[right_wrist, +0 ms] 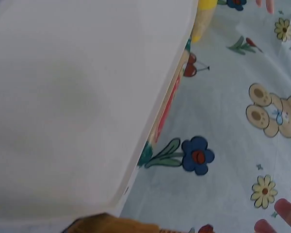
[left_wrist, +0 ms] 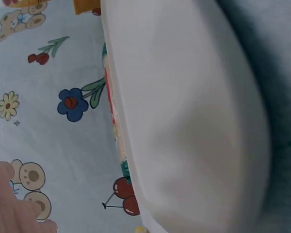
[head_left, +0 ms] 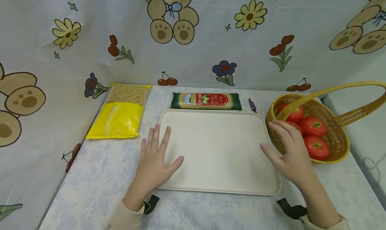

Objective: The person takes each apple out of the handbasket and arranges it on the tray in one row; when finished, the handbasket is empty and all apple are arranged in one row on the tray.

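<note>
A cream rectangular tray point(head_left: 217, 149) lies in the middle of the table. My left hand point(head_left: 153, 166), fingers spread, hovers over the tray's left edge and holds nothing. On the other side, my right hand point(head_left: 291, 153) is over the tray's right edge with its thumb apart from the fingers, also holding nothing. Its fingertips overlap the near side of a yellow wicker basket point(head_left: 337, 139) in the head view. Several red tomatoes point(head_left: 313, 126) sit in that basket. The tray point(left_wrist: 184, 111) fills much of the left wrist view, with left fingers point(left_wrist: 14, 204) at the lower left.
A yellow bag of pasta point(head_left: 120, 119) lies at the back left. Behind the tray is a green-ended pack of spaghetti point(head_left: 206, 101), with a small purple wrapped item point(head_left: 252, 105) to its right. The basket's tall handle point(head_left: 362, 111) arches out rightward. A printed curtain point(head_left: 205, 56) hangs behind the table.
</note>
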The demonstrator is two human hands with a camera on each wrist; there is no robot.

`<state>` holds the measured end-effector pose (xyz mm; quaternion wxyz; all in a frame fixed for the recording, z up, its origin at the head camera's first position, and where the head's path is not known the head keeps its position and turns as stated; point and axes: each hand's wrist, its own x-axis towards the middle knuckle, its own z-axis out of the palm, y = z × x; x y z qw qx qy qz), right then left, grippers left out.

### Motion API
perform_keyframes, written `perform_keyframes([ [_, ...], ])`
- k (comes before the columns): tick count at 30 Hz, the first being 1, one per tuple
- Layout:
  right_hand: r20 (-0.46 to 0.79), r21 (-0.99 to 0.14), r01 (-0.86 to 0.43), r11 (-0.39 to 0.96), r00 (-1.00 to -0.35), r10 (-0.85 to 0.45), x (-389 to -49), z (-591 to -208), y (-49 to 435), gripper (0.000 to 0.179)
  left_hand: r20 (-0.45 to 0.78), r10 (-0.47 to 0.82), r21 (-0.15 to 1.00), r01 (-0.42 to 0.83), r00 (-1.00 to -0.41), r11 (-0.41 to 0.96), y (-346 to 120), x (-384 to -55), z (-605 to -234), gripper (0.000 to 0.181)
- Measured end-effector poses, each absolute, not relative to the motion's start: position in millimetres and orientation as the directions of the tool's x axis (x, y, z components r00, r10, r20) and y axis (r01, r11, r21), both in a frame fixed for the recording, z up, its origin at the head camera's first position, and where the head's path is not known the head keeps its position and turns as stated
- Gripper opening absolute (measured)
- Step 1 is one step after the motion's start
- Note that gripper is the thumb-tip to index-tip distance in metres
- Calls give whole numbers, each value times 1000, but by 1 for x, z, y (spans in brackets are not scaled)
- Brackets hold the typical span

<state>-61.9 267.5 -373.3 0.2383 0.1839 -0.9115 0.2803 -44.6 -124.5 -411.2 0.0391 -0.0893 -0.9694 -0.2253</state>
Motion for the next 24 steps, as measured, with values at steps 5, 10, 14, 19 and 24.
perform_keyframes([
  [5,469,-522,-336,784,-881,-66,-60,-370,311,67,34,148,503,145,-988,852,-141,-41,-427,106],
  [10,341,-558,-206,804,-940,-5,-74,-370,349,66,-48,158,580,101,-986,808,-154,-39,-443,117],
  [14,231,-546,-156,823,-972,-31,-92,-373,368,71,-104,167,639,63,-980,767,-161,-37,-454,124],
  [19,111,-535,-121,836,-991,-72,-111,-379,379,84,-137,180,680,40,-974,732,-167,-37,-465,133],
  [24,4,-508,-73,858,-997,-82,-121,-388,387,94,-168,174,671,16,-970,741,-170,-34,-473,146],
])
